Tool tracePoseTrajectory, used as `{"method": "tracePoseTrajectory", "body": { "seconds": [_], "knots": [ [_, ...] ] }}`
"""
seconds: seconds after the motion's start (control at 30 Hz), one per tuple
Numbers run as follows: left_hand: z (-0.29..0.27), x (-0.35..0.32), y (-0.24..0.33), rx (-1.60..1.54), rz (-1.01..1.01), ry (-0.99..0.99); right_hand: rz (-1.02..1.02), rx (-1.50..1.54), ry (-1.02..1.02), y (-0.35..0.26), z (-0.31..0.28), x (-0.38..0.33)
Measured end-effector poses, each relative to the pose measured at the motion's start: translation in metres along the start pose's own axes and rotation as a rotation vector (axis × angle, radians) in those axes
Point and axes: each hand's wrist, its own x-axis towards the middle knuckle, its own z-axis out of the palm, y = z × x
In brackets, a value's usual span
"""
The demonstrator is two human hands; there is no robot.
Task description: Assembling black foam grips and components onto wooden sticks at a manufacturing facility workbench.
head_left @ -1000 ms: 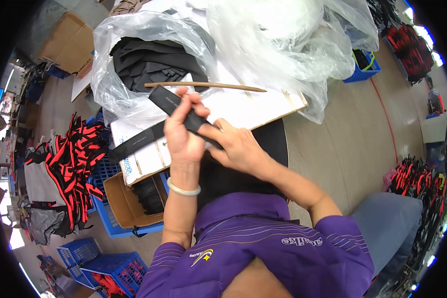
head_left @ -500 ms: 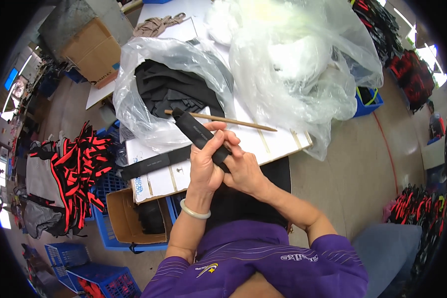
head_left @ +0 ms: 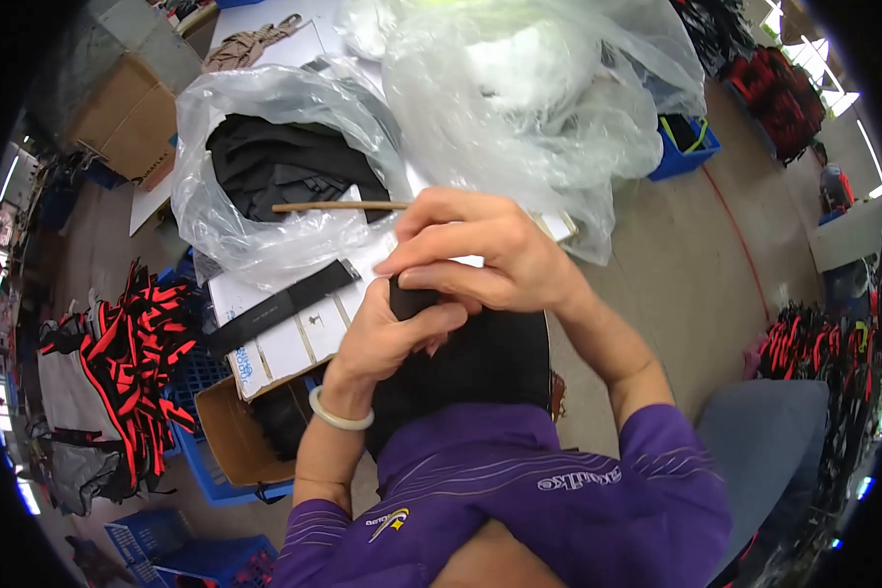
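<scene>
My left hand [head_left: 387,333] is wrapped round a black fabric piece [head_left: 412,297], its thumb across the near side. Over the far side of the piece, my right hand [head_left: 495,257] has its fingers bent and closed on its upper end. Most of the piece is hidden by my fingers. Beyond my hands a thin wooden stick [head_left: 333,206] lies crosswise, its right part behind my right hand. A flat black strip [head_left: 284,309] rests on the white table [head_left: 309,343], left of my left hand. An open clear plastic bag [head_left: 191,137] holds black fabric pieces [head_left: 284,167].
Large plastic bags [head_left: 519,108] with white contents cover the table's right side. Left of the table are a cardboard box [head_left: 230,436], blue crates [head_left: 196,549] and a pile of black-and-red straps [head_left: 137,363]. A blue bin [head_left: 686,162] stands at the right.
My right hand has come up over the far end of the black piece. The piece pointed away from me before and is now mostly covered by my fingers. The whole view has shifted.
</scene>
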Motion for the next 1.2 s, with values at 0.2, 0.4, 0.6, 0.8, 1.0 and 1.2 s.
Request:
{"method": "tracePoseTrajectory", "body": {
  "seconds": [0.2, 0.4, 0.6, 0.8, 1.0, 1.2],
  "knots": [
    [-0.005, -0.010, -0.004, -0.208, -0.243, -0.200, 0.066, -0.005, 0.080, -0.012, 0.015, -0.013],
    [0.001, -0.028, -0.033, 0.219, -0.232, 0.122, 0.348, 0.075, 0.410, -0.025, -0.007, -0.025],
    [0.006, -0.032, -0.021, 0.161, -0.222, 0.016, 0.254, 0.186, -0.028, -0.020, 0.011, -0.036],
    [0.008, -0.039, -0.022, 0.220, -0.163, -0.038, 0.037, 0.207, 0.189, -0.016, 0.020, -0.040],
    [0.001, -0.046, -0.019, 0.299, -0.135, -0.219, -0.113, 0.318, 0.080, -0.021, 0.003, -0.051],
    [-0.002, -0.048, -0.035, 0.221, -0.138, -0.271, 0.085, 0.329, -0.167, -0.026, 0.008, -0.061]
  ]
}}
